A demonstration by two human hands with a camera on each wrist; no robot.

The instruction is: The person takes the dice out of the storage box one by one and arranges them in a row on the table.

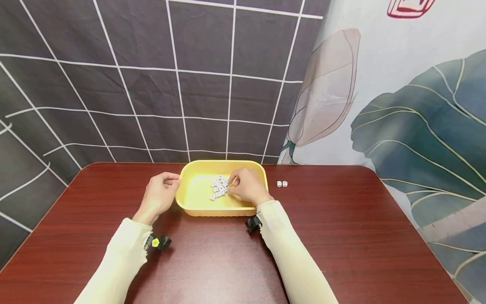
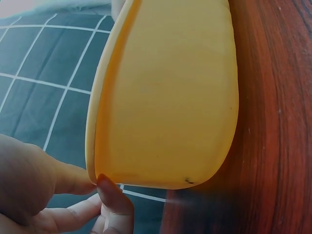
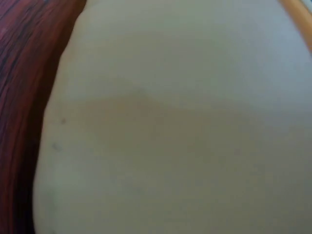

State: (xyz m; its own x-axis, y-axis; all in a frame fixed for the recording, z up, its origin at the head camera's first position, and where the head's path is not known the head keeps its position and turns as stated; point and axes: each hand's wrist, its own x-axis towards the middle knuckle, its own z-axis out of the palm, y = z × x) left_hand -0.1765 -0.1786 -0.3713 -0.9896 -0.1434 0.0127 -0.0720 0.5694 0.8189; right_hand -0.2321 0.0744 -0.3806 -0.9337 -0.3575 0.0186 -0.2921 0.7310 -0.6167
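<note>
A yellow plastic bin (image 1: 191, 195) stands on the table with a small pile of white dice (image 1: 218, 188) on its floor. My left hand (image 1: 161, 193) pinches the bin's left rim; in the left wrist view its thumb and forefinger meet at the corner of the yellow bin (image 2: 165, 107). Reaching over the right side, my right hand (image 1: 247, 185) has bent fingers right at the dice. I cannot tell whether a die is between its fingertips. In the right wrist view the bin's outer wall (image 3: 161, 161) fills nearly everything, and that hand is hidden.
Two dice (image 1: 282, 184) sit side by side on the dark red table (image 1: 322, 236), right of the bin. Behind the table hang a dark grid-patterned cloth (image 1: 148, 93) and a leaf-print curtain (image 1: 414, 126). Black straps circle both wrists.
</note>
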